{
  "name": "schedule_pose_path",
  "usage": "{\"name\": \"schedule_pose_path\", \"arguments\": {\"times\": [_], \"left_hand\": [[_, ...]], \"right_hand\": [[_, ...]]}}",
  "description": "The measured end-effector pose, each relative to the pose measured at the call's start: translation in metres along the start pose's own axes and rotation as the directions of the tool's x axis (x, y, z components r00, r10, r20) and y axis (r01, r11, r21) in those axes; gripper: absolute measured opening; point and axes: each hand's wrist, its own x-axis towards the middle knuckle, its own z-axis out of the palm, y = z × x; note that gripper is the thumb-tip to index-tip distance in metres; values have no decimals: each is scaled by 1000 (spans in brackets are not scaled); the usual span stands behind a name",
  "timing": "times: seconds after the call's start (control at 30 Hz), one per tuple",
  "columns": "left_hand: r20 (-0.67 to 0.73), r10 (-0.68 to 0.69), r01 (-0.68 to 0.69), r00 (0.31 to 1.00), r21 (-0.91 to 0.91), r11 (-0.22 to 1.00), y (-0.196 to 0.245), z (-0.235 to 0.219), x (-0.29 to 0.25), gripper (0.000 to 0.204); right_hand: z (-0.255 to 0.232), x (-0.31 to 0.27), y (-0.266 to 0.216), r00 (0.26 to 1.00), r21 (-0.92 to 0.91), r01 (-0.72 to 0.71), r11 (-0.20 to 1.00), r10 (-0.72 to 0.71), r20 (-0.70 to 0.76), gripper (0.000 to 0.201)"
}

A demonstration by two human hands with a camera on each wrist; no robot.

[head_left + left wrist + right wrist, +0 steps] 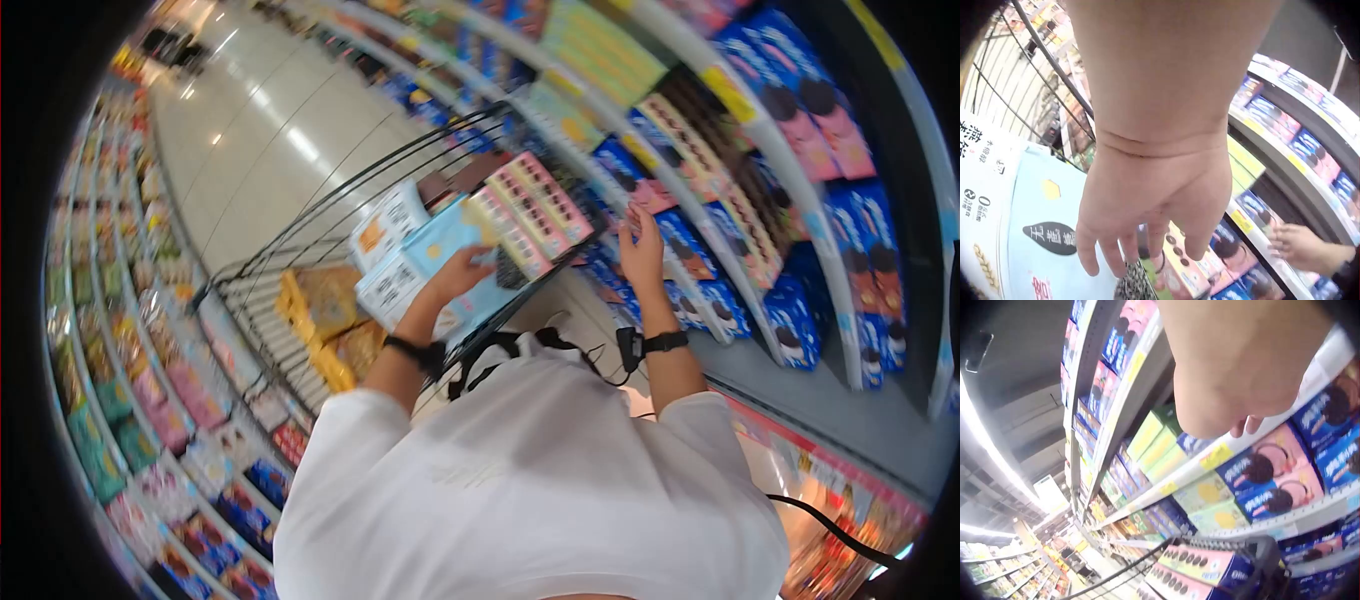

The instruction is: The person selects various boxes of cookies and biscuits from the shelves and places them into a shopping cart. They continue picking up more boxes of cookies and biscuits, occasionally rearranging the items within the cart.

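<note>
My left hand [460,277] hangs over the shopping cart [420,142], fingers loosely spread and pointing down. Below its fingertips, in the left wrist view, are a black-and-white speckled item [1134,289] and pink-and-cream biscuit boxes [1188,265]. Beside that hand lies a light blue package [1054,194] with a dark leaf-shaped label. At the shelf on the right, my right hand [642,245] is raised with relaxed fingers and nothing in its grasp. Blue-and-pink biscuit packs [1272,469] stand on the shelf right by it; its fingertips are mostly hidden in the right wrist view.
Yellow-wrapped packages [325,310] and white-and-blue packs [388,222] lie elsewhere in the cart. Tiered shelves [800,190] of boxed biscuits rise close on the right. Another stocked shelf [110,330] runs along the left, with a tiled aisle [260,130] ahead.
</note>
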Motion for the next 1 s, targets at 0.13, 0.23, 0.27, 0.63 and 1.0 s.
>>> {"name": "schedule_pose_path", "arguments": {"times": [0.13, 0.23, 0.27, 0.63, 1.0], "left_hand": [[299, -59, 67, 952, -18, 998, 11, 45, -25, 68], [284, 83, -183, 955, 346, 920, -6, 84, -30, 65], [292, 83, -189, 953, 354, 916, -9, 89, -28, 65], [58, 107, -121, 993, 515, 848, 17, 100, -49, 49], [27, 26, -37, 999, 701, 712, 7, 106, -100, 41]], "right_hand": [[-90, 19, -34, 964, -186, -25, 982, -26, -266, 28], [-146, 31, -25, 890, -544, -24, 839, -231, -394, 27], [-164, 34, -28, 909, -596, -85, 799, -183, -375, 29], [-222, 45, 2, 988, -737, -131, 664, 152, -39, 46], [-228, 43, 10, 996, -757, -67, 650, 94, -8, 46]]}}
